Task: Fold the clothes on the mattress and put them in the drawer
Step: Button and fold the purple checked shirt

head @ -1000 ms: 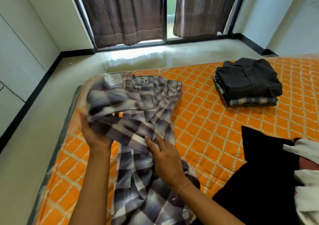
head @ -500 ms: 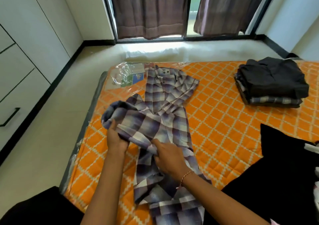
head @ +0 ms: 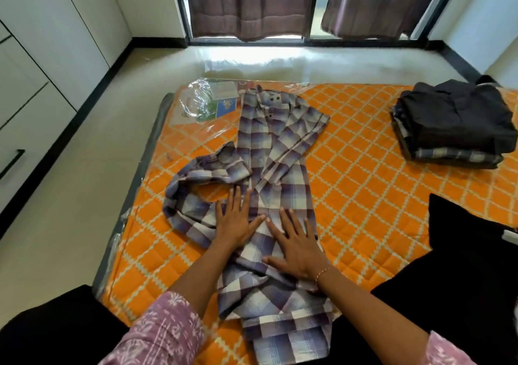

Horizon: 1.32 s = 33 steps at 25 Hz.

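Subject: plaid shirt (head: pixel 280 174), laid out on the orange quilted mattress (head: pixel 364 185). The shirt is the reference landmark for all positions below.

Hands: the left hand (head: pixel 235 219) lies flat, fingers straight and spread, palm down on the shirt's middle at its left edge. The right hand (head: pixel 297 244) lies flat in the same manner just beside it, on the shirt's centre. Neither hand grips cloth; both press.

Governing relation: the shirt's long axis runs away from the person, collar at the far end, hem at the near end under the forearms. The right sleeve is already folded across the upper body. The left sleeve (head: pixel 201 179) is not: it loops out to the shirt's left in a loose curl, touching the left hand's fingertips. The left hand is the nearer. Judgement: the next move is to bring that sleeve in across the body, and the loop needs straightening first or the fold will bunch.

Surface: the mattress carries a clear plastic wrap (head: pixel 207 104) left of the collar. A folded stack of clothes (head: pixel 454 123) sits well to the shirt's right at the far side. A black garment (head: pixel 473 252) lies to the shirt's near right, unfolded as far as can be judged.

Room: pale floor beyond the collar, brown curtains (head: pixel 252 3) at a window, white drawer fronts (head: pixel 28 129) well left of the shirt, shut.
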Available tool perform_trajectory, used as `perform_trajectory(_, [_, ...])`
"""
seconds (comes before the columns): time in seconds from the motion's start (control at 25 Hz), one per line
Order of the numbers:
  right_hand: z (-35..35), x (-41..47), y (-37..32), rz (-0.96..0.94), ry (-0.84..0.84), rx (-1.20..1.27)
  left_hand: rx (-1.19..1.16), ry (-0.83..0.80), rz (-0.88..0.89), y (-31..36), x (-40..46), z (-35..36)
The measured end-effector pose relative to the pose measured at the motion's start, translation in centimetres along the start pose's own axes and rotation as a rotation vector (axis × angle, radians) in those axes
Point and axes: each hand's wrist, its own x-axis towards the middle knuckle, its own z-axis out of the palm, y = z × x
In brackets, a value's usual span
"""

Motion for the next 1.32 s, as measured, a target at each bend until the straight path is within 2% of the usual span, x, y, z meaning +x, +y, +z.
perform_trajectory(0.12, [0.5, -0.2, 0.4, -0.011, -0.001, 0.143, -0.025, 0.009, -0.007, -0.5, -0.3, 0.8])
perform_trajectory(0.16, [-0.1, 0.3, 0.8, 0.020, 0.100, 0.250, -0.044, 0.052, 0.003, -0.2, 0.2, 0.6])
perform_trajectory(0.24, [-2.3, 2.7, 2.2, 0.163, 0.445, 0.508, -0.060, 0.225, 0.033, 1.2, 2.2, -0.7])
perform_trajectory(0.28, [-3.9, 4.7, 3.4, 0.255, 0.550, 0.603, -0.065, 0.318, 0.071, 2.3, 3.7, -1.6])
perform_trajectory(0.32, [-5.7, 7.1, 4.7, 0.332, 0.578, 0.654, -0.076, 0.373, 0.122, 3.5, 5.5, -2.5])
perform_trajectory(0.44, [-9.9, 13.6, 8.6, 0.463, 0.515, 0.684, -0.041, 0.363, 0.246, 6.4, 11.4, -4.7])
perform_trajectory(0.6, [-12.6, 20.8, 15.0, 0.840, 0.462, 0.788, -0.049, 0.269, 0.161, 8.6, 17.6, -5.2])
perform_trajectory(0.68, [-12.9, 22.9, 17.1, 0.917, 0.402, 0.814, -0.112, 0.273, 0.145, 9.0, 18.3, -4.7])
perform_trajectory(0.84, [-13.2, 26.5, 19.7, 0.925, 0.359, 0.686, -0.239, 0.315, 0.103, 8.6, 19.7, -3.2])
perform_trajectory(0.96, [-14.3, 27.7, 20.4, 0.870, 0.350, 0.580, -0.150, 0.309, 0.094, 9.2, 20.0, -2.7])
perform_trajectory(1.08, [-17.5, 28.9, 20.0, 0.740, 0.536, 0.883, -0.267, 0.339, 0.025, 9.7, 20.1, -3.8])
perform_trajectory(1.16, [-20.7, 30.3, 18.9, 0.656, 0.625, 1.110, -0.451, 0.429, -0.043, 9.4, 20.5, -5.6])
perform_trajectory(1.2, [-21.9, 31.3, 18.0, 0.615, 0.645, 1.123, -0.604, 0.437, -0.085, 9.0, 20.8, -6.6])
perform_trajectory(1.24, [-22.6, 32.3, 16.8, 0.576, 0.657, 1.064, -0.787, 0.397, -0.125, 8.4, 21.2, -7.6])
perform_trajectory(1.32, [-22.1, 34.1, 14.4, 0.531, 0.690, 0.878, -1.179, 0.196, -0.194, 7.1, 22.2, -9.4])
